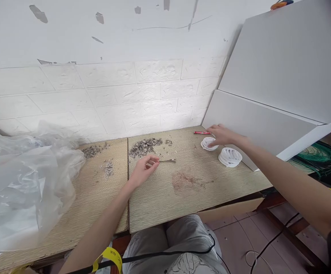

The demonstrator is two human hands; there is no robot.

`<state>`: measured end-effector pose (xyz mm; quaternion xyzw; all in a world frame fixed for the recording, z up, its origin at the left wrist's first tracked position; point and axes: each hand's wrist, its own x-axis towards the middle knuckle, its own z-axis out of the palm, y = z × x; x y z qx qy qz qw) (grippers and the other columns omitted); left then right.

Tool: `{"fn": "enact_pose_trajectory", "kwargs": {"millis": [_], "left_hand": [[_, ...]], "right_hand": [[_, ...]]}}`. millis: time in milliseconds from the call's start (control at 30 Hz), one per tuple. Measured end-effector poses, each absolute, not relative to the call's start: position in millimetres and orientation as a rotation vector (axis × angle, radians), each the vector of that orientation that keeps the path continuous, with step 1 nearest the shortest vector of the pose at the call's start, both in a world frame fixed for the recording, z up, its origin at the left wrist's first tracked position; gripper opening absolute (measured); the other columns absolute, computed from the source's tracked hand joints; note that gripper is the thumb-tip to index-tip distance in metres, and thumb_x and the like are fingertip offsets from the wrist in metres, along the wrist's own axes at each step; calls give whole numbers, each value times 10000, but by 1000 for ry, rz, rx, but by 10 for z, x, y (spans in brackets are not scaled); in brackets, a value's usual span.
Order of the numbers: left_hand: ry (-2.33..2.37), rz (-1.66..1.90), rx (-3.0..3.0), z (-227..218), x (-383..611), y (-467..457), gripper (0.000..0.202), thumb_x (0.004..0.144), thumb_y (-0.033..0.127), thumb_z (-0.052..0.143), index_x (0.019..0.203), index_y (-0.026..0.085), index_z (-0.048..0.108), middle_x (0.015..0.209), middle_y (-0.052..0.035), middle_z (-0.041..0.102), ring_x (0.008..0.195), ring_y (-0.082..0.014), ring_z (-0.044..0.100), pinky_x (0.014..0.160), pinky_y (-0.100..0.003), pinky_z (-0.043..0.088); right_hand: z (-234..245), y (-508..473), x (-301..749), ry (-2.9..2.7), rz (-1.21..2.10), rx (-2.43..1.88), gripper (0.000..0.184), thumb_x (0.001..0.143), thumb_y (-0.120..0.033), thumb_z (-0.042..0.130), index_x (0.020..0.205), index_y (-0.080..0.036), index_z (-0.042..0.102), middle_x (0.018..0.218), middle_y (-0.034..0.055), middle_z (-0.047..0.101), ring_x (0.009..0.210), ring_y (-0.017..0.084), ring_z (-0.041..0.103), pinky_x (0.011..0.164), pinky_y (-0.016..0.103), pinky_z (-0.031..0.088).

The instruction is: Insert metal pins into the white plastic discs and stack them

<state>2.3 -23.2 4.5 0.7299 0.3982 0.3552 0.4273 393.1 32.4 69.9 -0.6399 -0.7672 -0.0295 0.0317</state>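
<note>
My left hand (145, 169) is over the table's middle, thumb and forefinger pinched on one end of a thin dark stick-like piece (168, 160). Its exact kind is too small to make out. Beyond that hand lies a heap of small metal parts (145, 147). At the right, my right hand (221, 134) reaches over a small white round container (209, 146), thumb and fingers apart above its rim. A red pen (202, 133) lies just beyond its fingertips. Nearer to me, under my right forearm, a stack of white ribbed rings or dishes (229, 157) stands on the table.
Clear plastic bags (25, 190) cover the table's left side. Two smaller piles of metal bits (108, 169) lie beside them. A white panel (268, 121) leans along the right, with green wires (316, 158) past it. A black cable (165, 253) crosses my lap.
</note>
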Motion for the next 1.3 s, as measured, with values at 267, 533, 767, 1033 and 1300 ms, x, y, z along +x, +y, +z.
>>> {"fn": "enact_pose_trajectory", "kwargs": {"millis": [267, 533, 767, 1033, 1300], "left_hand": [[1015, 864, 1910, 23, 34, -242, 210, 867, 347, 554, 977, 188, 636, 965, -63, 671, 858, -171, 623, 712, -315, 545], [1026, 805, 1979, 32, 40, -257, 199, 884, 329, 542, 980, 187, 643, 972, -59, 674, 859, -162, 627, 724, -306, 546], [1010, 812, 1999, 30, 46, -258, 190, 883, 323, 542, 969, 187, 644, 956, -58, 682, 836, -161, 634, 713, -311, 553], [1023, 775, 2022, 36, 36, -257, 189, 896, 321, 525, 973, 193, 642, 965, -55, 675, 852, -159, 629, 732, -309, 549], [1012, 760, 2020, -1, 31, -253, 213, 893, 348, 524, 976, 193, 643, 955, -53, 670, 810, -152, 623, 715, -311, 549]], "right_hand": [[545, 200, 3139, -2367, 106, -1387, 328, 943, -262, 406, 951, -155, 716, 971, 117, 674, 825, 207, 616, 743, 303, 452], [85, 207, 2778, -2456, 192, -1566, 340, 931, -146, 423, 1121, -186, 702, 1074, 106, 651, 952, 214, 614, 825, 285, 430], [84, 279, 2714, -2377, 120, -1695, 347, 948, -163, 410, 1148, -198, 690, 1039, 90, 646, 941, 195, 598, 782, 250, 401], [87, 284, 2671, -2362, -22, -1872, 335, 954, -178, 402, 1135, -200, 683, 1078, 94, 626, 903, 195, 596, 662, 253, 364], [116, 1, 2856, -2347, -53, -1930, 217, 939, -202, 461, 923, -154, 673, 1018, 94, 632, 891, 195, 599, 640, 251, 370]]}}
